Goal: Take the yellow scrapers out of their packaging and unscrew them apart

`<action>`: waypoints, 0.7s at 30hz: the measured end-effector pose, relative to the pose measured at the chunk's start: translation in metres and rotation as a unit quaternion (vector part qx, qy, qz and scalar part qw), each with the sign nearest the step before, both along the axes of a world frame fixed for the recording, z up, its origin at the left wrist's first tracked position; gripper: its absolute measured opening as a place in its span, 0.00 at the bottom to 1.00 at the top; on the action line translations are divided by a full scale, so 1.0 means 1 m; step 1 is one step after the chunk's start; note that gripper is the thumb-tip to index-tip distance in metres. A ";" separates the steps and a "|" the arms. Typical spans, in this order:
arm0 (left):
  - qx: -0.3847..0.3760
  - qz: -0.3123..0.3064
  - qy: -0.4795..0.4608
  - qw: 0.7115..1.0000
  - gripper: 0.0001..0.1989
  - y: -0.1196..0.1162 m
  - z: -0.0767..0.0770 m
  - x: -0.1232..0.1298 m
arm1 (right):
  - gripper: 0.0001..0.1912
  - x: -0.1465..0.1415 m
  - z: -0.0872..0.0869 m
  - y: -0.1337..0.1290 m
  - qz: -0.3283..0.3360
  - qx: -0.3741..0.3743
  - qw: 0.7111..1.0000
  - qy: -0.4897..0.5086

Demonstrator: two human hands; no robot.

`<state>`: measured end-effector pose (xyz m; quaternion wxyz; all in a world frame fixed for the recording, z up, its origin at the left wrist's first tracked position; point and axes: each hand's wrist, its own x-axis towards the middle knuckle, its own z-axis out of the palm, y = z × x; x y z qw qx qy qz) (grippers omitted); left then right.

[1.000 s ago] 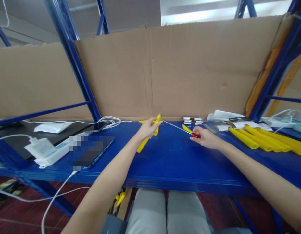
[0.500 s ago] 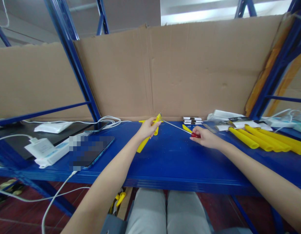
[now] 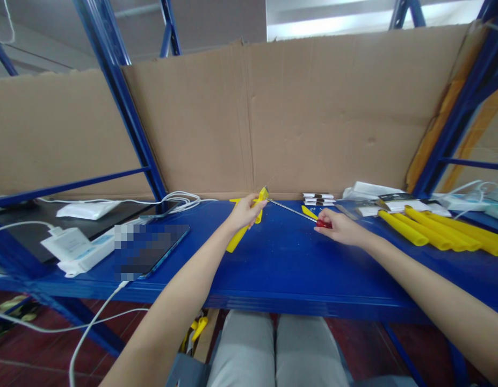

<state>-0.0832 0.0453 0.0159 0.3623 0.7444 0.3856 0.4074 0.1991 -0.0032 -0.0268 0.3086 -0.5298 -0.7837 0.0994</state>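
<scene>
My left hand [image 3: 244, 213] is closed around a yellow plastic piece [image 3: 237, 241] with a long handle-like body and shorter arms. Its dark tip points up and away from me; the fingers cover its middle. In my right hand [image 3: 342, 228] is a screwdriver with a red handle [image 3: 323, 223], gripped between thumb and fingers. The long metal shaft [image 3: 293, 209] slants up to the left, and its end meets the yellow piece beside my left fingers. Behind the shaft lies a small yellow part [image 3: 309, 212] on the blue shelf [image 3: 281, 269].
Several yellow tube-like handles [image 3: 405, 228] lie at right, before white and black packets [image 3: 410, 202]. A small stack of packs [image 3: 318, 199] sits at the back by the cardboard wall [image 3: 313, 118]. To the left are a tablet-like device [image 3: 164, 250], a power strip [image 3: 89, 252] and white cables [image 3: 184, 199].
</scene>
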 end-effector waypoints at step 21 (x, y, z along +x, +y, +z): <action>0.044 0.016 0.017 0.999 0.11 0.001 -0.003 -0.002 | 0.12 0.001 0.005 -0.006 -0.016 -0.012 0.999 -0.030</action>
